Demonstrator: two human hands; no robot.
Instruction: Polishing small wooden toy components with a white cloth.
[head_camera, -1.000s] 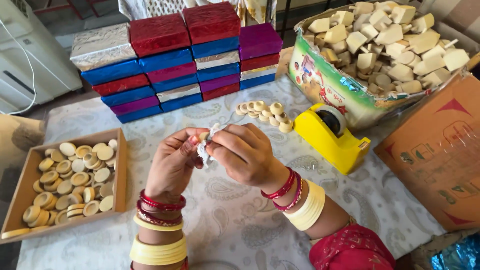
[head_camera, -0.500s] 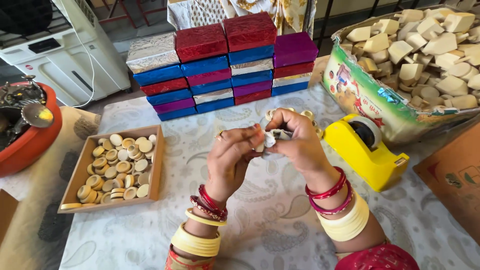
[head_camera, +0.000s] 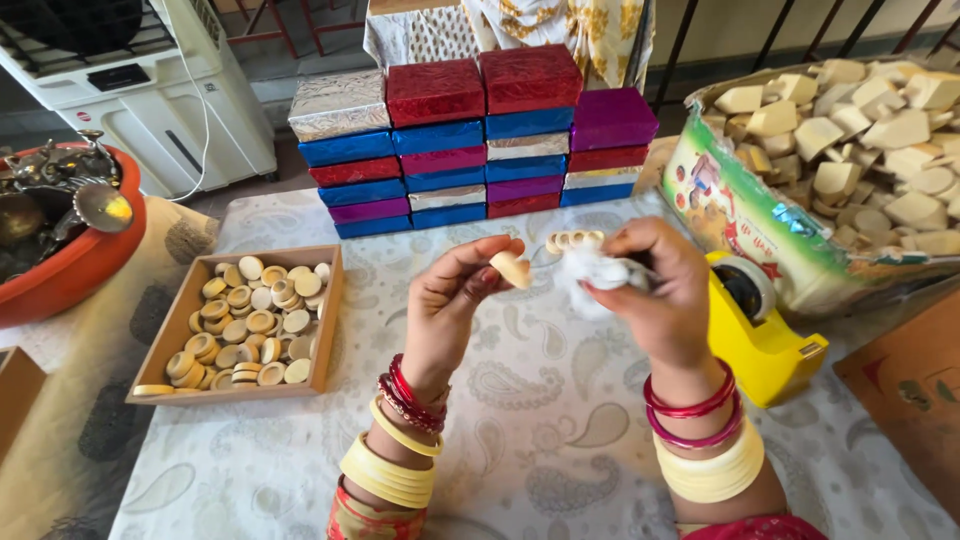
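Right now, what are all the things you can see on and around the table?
Small disc: one, cream, pinched in the left hand.
White tuft: one, held in the right hand.
Wooden tray: one, brown, table left, full of cream discs.
Foil boxes: a stack, red, blue, silver, purple, table back.
Tape dispenser: one, yellow, right.
Sack of chunks: one, cream, far right.
Tub: one, orange, far left.
Left hand: bangles at wrist.
Right hand: bangles at wrist.
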